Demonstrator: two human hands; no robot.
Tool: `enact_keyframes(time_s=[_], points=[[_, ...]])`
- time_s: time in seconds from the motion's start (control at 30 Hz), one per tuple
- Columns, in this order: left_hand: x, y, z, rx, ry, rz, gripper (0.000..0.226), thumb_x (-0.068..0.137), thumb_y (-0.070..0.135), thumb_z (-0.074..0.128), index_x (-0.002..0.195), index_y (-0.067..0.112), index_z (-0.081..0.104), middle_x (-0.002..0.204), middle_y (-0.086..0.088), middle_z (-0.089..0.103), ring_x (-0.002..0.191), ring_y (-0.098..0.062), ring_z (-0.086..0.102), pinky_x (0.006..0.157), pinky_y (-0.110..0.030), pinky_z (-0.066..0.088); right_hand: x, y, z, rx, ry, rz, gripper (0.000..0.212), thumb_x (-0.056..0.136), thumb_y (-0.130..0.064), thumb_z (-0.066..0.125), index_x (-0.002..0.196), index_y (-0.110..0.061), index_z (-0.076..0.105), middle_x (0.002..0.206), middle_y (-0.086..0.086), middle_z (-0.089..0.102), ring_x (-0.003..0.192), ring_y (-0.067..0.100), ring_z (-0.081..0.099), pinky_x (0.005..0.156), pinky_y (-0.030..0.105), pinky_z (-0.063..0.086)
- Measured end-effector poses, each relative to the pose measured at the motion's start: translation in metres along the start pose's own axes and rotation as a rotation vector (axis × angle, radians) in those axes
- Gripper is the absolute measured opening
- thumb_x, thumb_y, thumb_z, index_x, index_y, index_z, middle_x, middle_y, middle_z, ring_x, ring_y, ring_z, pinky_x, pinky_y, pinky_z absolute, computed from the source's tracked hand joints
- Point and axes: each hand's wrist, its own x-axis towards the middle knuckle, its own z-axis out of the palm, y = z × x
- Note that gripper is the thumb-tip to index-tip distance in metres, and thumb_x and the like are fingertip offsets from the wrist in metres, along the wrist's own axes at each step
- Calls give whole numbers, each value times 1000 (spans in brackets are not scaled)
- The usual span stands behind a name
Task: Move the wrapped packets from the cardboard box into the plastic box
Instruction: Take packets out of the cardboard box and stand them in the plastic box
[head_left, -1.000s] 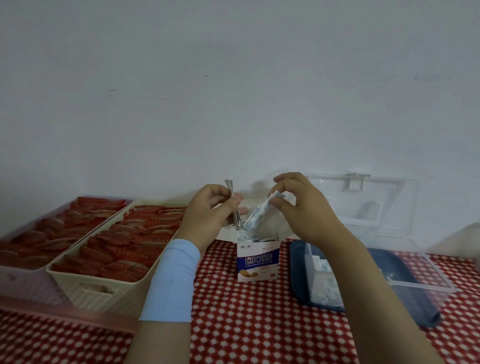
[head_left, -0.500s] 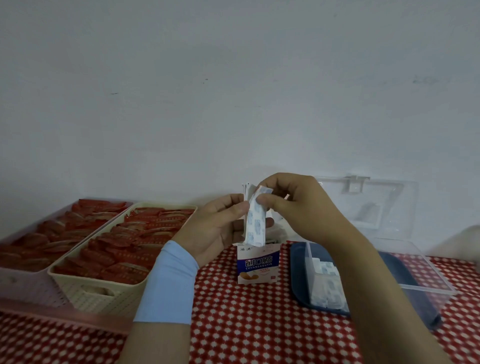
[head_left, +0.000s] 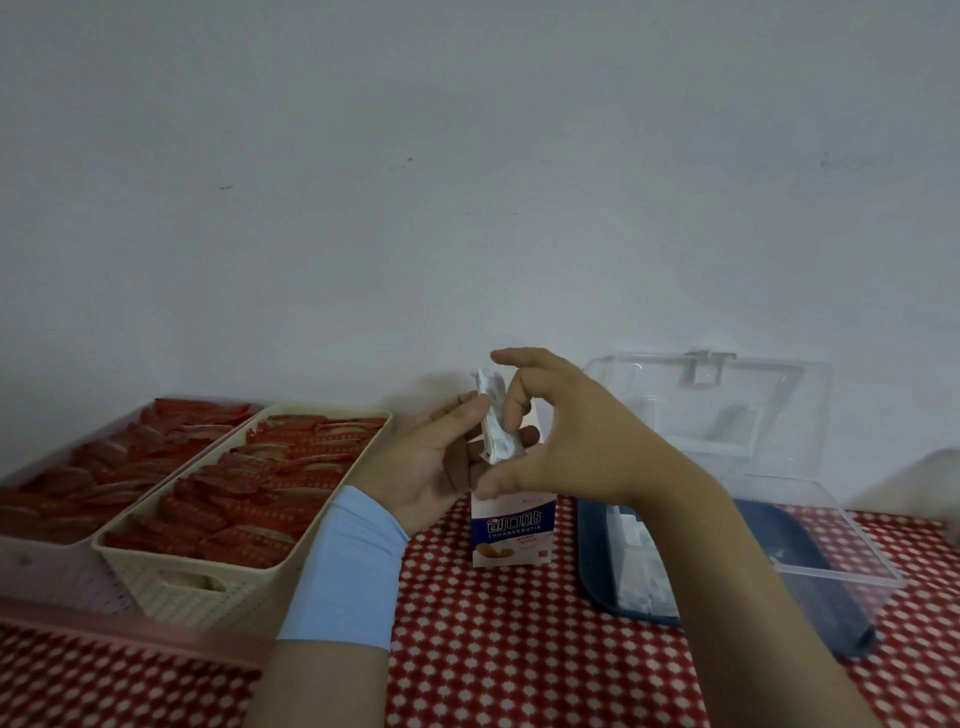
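Note:
A small white and blue cardboard box (head_left: 514, 530) stands upright on the red checked tablecloth. Just above it my left hand (head_left: 431, 467) grips a thin stack of white wrapped packets (head_left: 493, 421) between thumb and fingers. My right hand (head_left: 566, 441) hovers over the stack with fingers spread, one fingertip touching the packets. To the right stands the clear plastic box (head_left: 810, 561) with its lid (head_left: 717, 405) raised; several white packets (head_left: 639, 566) lie in its left end.
A cream basket (head_left: 208, 582) and a pink basket (head_left: 31, 566), both full of red wrapped snacks, stand at the left. A dark blue tray (head_left: 597, 571) lies under the plastic box. A white wall rises right behind the table.
My right hand pulled a packet out of the cardboard box and laid it against the stack in my left hand. Its fingers have since opened.

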Motion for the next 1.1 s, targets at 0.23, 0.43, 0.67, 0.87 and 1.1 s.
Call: enact_keyframes(time_s=[0.23,0.43,0.67,0.87,1.1], points=[[-4,-1,12,5,-75,12,34,89,21,55,113,-2,65,101,-17,73,87,-24,73,67,-32,61,-2,1,8,-32,54,-92,39,63,-24,90,68,-19,51,114,-12,58,87,3,64,72,23,59],[-11,-5,38,-15,-76,-10,32,92,18,53,115,-2,62,91,-13,73,78,-22,73,58,-28,58,-20,0,-9,-71,62,-87,38,71,-24,86,71,-10,51,99,-14,60,83,-3,57,68,7,45],[-17,-27,68,-121,-74,-60,43,92,26,56,126,0,61,115,-14,70,96,-27,73,68,-32,60,-53,-1,-43,-255,61,-38,45,61,-43,87,93,-32,57,142,-22,41,125,-7,44,93,15,39],[-30,-39,100,-237,-66,-42,43,87,26,59,122,1,59,106,-15,72,95,-24,73,69,-31,62,-81,1,-60,-259,199,-153,24,71,-35,84,89,-32,67,123,-17,58,118,-8,53,92,12,44],[-41,-48,120,-285,-78,-29,36,96,24,56,121,-1,64,110,-21,69,95,-25,71,71,-28,61,-109,-5,-73,-324,268,-130,20,79,-45,80,95,-32,80,121,-14,68,109,-6,57,97,28,49]])
